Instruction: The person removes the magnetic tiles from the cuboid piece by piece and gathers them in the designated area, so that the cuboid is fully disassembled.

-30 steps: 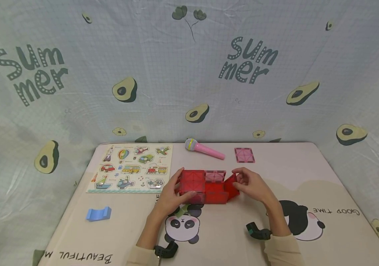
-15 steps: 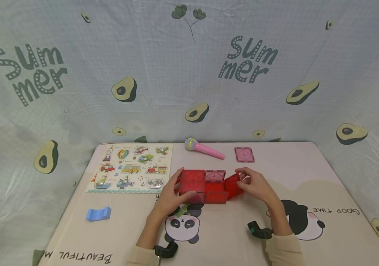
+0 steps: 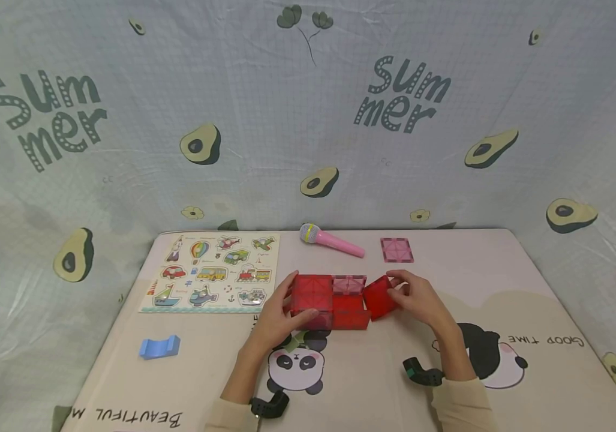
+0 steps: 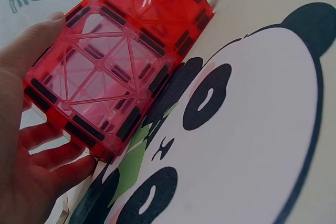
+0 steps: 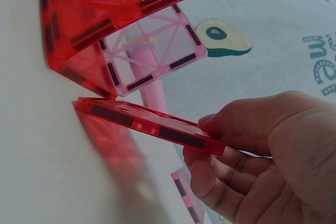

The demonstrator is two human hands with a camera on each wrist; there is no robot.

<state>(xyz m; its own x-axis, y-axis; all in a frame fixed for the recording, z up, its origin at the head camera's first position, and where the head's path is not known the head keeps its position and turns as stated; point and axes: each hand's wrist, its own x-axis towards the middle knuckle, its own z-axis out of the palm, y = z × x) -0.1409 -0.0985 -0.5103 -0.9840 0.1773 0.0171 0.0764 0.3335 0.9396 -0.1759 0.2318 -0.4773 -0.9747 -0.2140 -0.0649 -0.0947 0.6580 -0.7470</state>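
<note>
A box-like build of red and pink see-through magnetic tiles (image 3: 312, 292) stands mid-table. Its left part is a cube with a red top, and its right part has no top. My left hand (image 3: 276, 318) grips the cube from the left, thumb at the near side; in the left wrist view a pink tile (image 4: 100, 65) faces the camera. My right hand (image 3: 418, 300) pinches a single red magnetic tile (image 3: 379, 298) by its outer edge. That tile leans at the build's right end, its inner corner at or very near the build, as the right wrist view shows.
A loose pink magnetic tile (image 3: 396, 250) lies behind the right hand. Left of it is a pink toy microphone (image 3: 340, 243). A picture puzzle board (image 3: 210, 273) lies at the back left, with a blue arched block (image 3: 159, 347) nearer the front.
My right hand has drawn slightly right and swung the red tile outward, so its face turns more toward the head camera. The left hand and the build stay put.
</note>
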